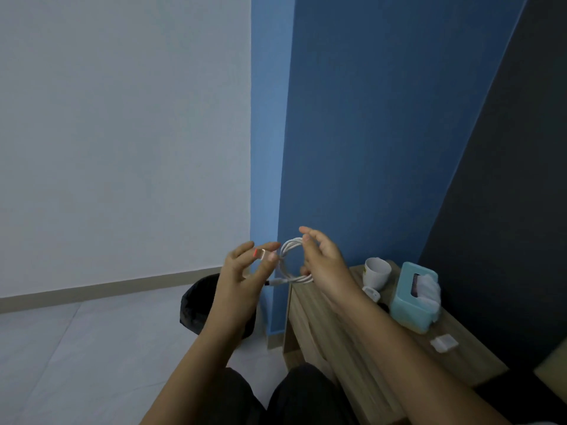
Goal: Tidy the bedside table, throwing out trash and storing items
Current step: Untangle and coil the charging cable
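Note:
A white charging cable (pixel 288 259) is wound into a small loop and held in the air in front of the blue wall, to the left of the wooden bedside table (pixel 337 329). My right hand (pixel 322 259) grips the loop's right side. My left hand (pixel 245 271) pinches the cable's USB plug end, which shows a red mark, between thumb and fingers at the loop's left side. A second connector sticks out below the loop.
On the table stand a white cup (pixel 376 273), a teal tissue box (pixel 415 297), a small white item (pixel 372 293) by the cup and a white adapter (pixel 444 342). A black trash bin (pixel 199 305) sits on the floor left of the table.

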